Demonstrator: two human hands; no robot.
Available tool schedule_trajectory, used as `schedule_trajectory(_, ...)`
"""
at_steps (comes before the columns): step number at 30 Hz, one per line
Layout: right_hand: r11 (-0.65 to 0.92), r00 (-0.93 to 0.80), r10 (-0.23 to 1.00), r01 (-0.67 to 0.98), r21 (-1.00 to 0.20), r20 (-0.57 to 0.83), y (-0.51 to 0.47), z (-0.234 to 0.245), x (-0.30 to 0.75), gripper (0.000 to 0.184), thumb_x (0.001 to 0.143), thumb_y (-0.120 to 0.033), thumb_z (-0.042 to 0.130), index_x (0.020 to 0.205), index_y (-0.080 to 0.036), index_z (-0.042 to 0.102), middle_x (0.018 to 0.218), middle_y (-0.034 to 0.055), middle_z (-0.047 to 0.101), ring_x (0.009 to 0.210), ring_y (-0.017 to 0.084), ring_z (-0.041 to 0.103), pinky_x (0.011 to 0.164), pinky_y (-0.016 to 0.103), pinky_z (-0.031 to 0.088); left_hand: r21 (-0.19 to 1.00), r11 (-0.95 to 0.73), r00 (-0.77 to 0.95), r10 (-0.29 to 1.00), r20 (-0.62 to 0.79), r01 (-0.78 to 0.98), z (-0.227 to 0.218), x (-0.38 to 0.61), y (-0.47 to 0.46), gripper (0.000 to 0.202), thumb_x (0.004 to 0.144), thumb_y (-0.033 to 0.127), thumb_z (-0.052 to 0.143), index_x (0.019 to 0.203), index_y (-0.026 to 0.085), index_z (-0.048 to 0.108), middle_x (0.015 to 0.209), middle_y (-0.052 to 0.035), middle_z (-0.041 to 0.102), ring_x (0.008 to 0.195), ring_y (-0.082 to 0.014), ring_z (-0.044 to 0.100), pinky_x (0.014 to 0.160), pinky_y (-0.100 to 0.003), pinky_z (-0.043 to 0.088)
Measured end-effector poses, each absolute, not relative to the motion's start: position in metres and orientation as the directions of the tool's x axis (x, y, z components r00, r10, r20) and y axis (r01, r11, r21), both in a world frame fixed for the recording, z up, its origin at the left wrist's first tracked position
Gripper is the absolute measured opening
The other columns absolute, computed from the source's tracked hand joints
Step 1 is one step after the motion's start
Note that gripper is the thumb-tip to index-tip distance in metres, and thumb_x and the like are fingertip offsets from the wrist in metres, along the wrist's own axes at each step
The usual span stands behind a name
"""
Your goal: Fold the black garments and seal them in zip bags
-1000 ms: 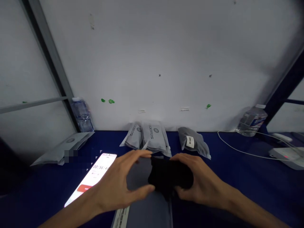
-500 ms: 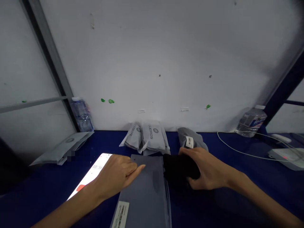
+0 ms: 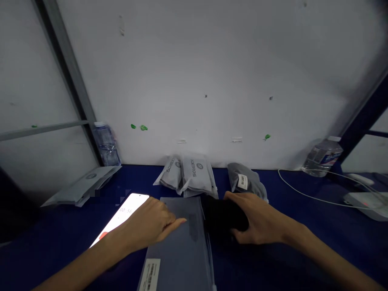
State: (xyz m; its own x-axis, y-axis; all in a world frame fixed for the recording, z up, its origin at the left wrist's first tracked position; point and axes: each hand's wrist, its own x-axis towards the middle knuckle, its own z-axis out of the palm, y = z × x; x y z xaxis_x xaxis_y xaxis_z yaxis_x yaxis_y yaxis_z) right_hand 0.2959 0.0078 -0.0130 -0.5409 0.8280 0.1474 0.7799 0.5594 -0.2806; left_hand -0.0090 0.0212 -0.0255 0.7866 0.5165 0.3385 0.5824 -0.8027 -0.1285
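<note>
A frosted grey zip bag point(image 3: 178, 250) with a barcode label point(image 3: 150, 275) lies flat on the table in front of me. My left hand point(image 3: 153, 220) is over its left edge, fingers curled in on the bag and thumb stretched out across its top; the fingertips are hidden. At the bag's right edge, my right hand point(image 3: 250, 216) grips a soft black bundle point(image 3: 224, 218), apparently folded fabric, with fingers over it and thumb at its near side. The bundle meets the bag's right side; whether any of it is inside I cannot tell.
Packed frosted bags point(image 3: 197, 173) lean by the wall, beside a dark packed bag point(image 3: 245, 180). Left of my hand lies a lit phone point(image 3: 121, 214); farther left, another packed bag point(image 3: 81, 184). Bottles point(image 3: 106, 143) stand in both corners. A cable runs to a white box point(image 3: 366, 204) on the right.
The zip bag and the black bundle have shifted a little to the left, with my right hand moving along. My left hand stays nearly in place. The view has turned slightly.
</note>
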Motion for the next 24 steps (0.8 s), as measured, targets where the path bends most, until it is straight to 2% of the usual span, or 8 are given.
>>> schedule_trajectory(4,0.532,-0.504,0.847,0.806,-0.261,0.170,0.012,-0.011,0.305,0.036,0.064,-0.032,0.069,0.096,-0.017,0.059,0.086,0.0090,0.066,0.076,0.026,0.061,0.067,0.038,0.047,-0.057,-0.816,0.781,0.528,0.334,0.576,-0.023,-0.010,0.019,0.047,0.099,0.037,0.050,0.057,0.016,0.053,0.049,0.0040,0.048,0.041,-0.0089,0.038,0.047,-0.025,0.024)
schedule_trajectory(6,0.528,-0.499,0.849,0.809,-0.258,0.175,0.013,-0.011,0.306,0.038,0.064,-0.033,0.070,0.097,-0.017,0.059,0.086,0.0090,0.066,0.076,0.026,0.061,0.067,0.039,0.047,-0.069,-0.822,0.788,0.512,0.343,0.565,-0.025,-0.011,0.019,0.051,0.101,0.038,0.047,0.055,0.016,0.054,0.046,0.0046,0.045,0.039,-0.0086,0.034,0.046,-0.026,0.023)
schedule_trajectory(9,0.532,-0.504,0.847,0.811,-0.246,0.170,0.013,-0.013,0.305,0.041,0.065,-0.034,0.070,0.100,-0.015,0.060,0.085,0.0094,0.065,0.076,0.027,0.061,0.068,0.040,0.047,-0.093,-0.840,0.799,0.466,0.381,0.534,-0.028,-0.013,0.020,0.058,0.104,0.030,0.039,0.049,0.016,0.051,0.041,0.0057,0.034,0.036,-0.0077,0.025,0.044,-0.026,0.022)
schedule_trajectory(14,0.545,-0.522,0.839,0.801,-0.249,0.155,0.009,-0.015,0.302,0.045,0.066,-0.034,0.070,0.104,-0.014,0.059,0.086,0.0096,0.066,0.077,0.027,0.062,0.067,0.038,0.047,-0.099,-0.858,0.811,0.431,0.397,0.504,-0.027,-0.011,0.018,0.058,0.103,0.021,0.039,0.045,0.016,0.045,0.041,0.0062,0.026,0.035,-0.0071,0.018,0.041,-0.025,0.021)
schedule_trajectory(18,0.539,-0.519,0.842,0.808,-0.239,0.148,0.007,-0.010,0.304,0.040,0.066,-0.034,0.071,0.099,-0.015,0.059,0.087,0.0100,0.066,0.079,0.027,0.062,0.067,0.038,0.046,-0.144,-0.861,0.839,0.416,0.351,0.487,-0.025,-0.003,0.013,0.059,0.102,0.021,0.038,0.044,0.016,0.048,0.038,0.0047,0.031,0.035,-0.0083,0.019,0.040,-0.027,0.018)
schedule_trajectory(21,0.513,-0.496,0.858,0.822,-0.246,0.134,0.007,-0.003,0.311,0.034,0.066,-0.035,0.071,0.092,-0.017,0.059,0.082,0.0080,0.065,0.074,0.026,0.061,0.063,0.037,0.045,-0.170,-0.878,0.874,0.388,0.291,0.446,-0.026,0.005,0.007,0.060,0.103,0.022,0.037,0.045,0.016,0.050,0.037,0.0030,0.039,0.033,-0.0087,0.024,0.041,-0.028,0.018)
schedule_trajectory(24,0.483,-0.465,0.876,0.839,-0.250,0.128,0.009,0.001,0.319,0.036,0.067,-0.035,0.072,0.095,-0.017,0.060,0.081,0.0075,0.064,0.073,0.026,0.061,0.063,0.037,0.045,-0.203,-0.901,0.910,0.331,0.251,0.384,-0.028,0.016,0.001,0.059,0.103,0.023,0.037,0.046,0.016,0.050,0.037,0.0016,0.046,0.032,-0.0096,0.031,0.043,-0.031,0.017)
